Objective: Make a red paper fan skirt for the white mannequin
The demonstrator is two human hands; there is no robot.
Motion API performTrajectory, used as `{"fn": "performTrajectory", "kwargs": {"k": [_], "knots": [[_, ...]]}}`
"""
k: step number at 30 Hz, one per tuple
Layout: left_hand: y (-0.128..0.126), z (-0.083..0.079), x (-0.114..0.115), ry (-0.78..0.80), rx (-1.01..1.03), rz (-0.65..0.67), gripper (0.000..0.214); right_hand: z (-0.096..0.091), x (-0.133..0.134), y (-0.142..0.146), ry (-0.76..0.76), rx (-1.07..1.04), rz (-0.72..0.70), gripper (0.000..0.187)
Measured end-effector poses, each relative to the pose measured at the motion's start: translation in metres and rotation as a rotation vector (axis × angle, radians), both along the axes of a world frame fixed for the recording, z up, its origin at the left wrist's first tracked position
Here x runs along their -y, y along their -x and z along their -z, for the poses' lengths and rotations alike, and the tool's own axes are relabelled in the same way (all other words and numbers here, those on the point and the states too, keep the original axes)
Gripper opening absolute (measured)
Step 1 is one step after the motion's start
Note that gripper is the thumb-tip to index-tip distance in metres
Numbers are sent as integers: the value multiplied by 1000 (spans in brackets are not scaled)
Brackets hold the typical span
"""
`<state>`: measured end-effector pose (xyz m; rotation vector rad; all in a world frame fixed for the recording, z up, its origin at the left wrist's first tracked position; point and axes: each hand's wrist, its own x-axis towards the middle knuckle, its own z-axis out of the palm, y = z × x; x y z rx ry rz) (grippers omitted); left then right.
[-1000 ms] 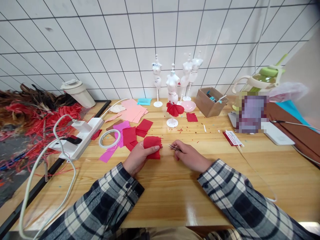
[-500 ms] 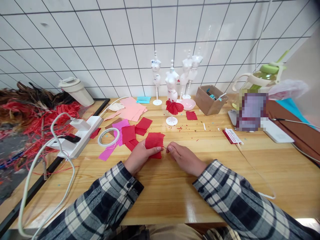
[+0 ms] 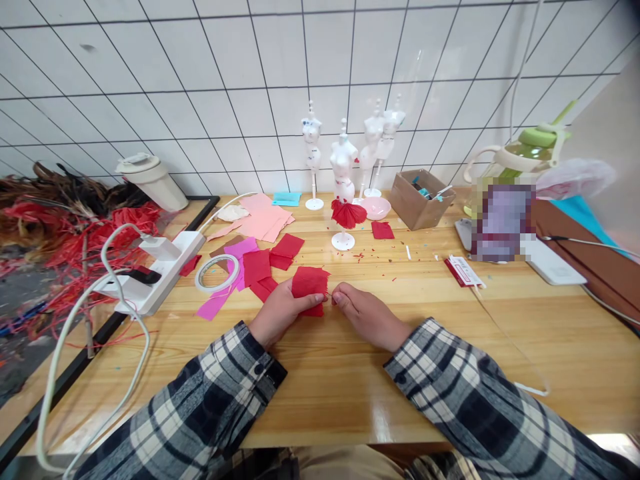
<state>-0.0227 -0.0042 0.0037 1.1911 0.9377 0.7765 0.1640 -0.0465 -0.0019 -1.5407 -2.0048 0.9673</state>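
My left hand (image 3: pixel 281 313) pinches a piece of red fabric (image 3: pixel 309 283) above the table, thumb on top; its right edge looks frayed. Just right of that edge, my right hand (image 3: pixel 367 315) is closed in a pinch. Something thin shows between its fingertips and the fabric edge, too small to name. Beyond the hands stands a small white mannequin (image 3: pixel 343 160) wearing a red pleated skirt (image 3: pixel 348 214). More red pieces (image 3: pixel 257 268) lie left of my left hand, over magenta strips (image 3: pixel 213 304). A single red square (image 3: pixel 383 230) lies near the mannequin.
A roll of white tape (image 3: pixel 217 273) and a power strip (image 3: pixel 167 273) with looping cables are on the left. Several more mannequins (image 3: pixel 313 153), a pink dish (image 3: pixel 379 209) and a cardboard box (image 3: pixel 421 200) stand at the back. A white cup (image 3: pixel 153 183) leans at back left.
Both hands stay almost in place. The red fabric's top edge has tilted slightly, and the view has shifted a little.
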Motion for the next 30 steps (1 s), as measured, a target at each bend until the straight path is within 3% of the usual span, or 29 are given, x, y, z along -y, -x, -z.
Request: {"fn": "performTrajectory", "kwargs": {"k": [15, 25, 30], "knots": [[2, 3, -1, -42, -49, 24, 35, 0, 0, -1, 12, 16, -14, 28], [1, 2, -2, 27, 2, -19, 32, -2, 0, -3, 32, 34, -23, 30], [2, 1, -2, -8, -34, 39, 35, -2, -1, -4, 29, 21, -37, 31]]}}
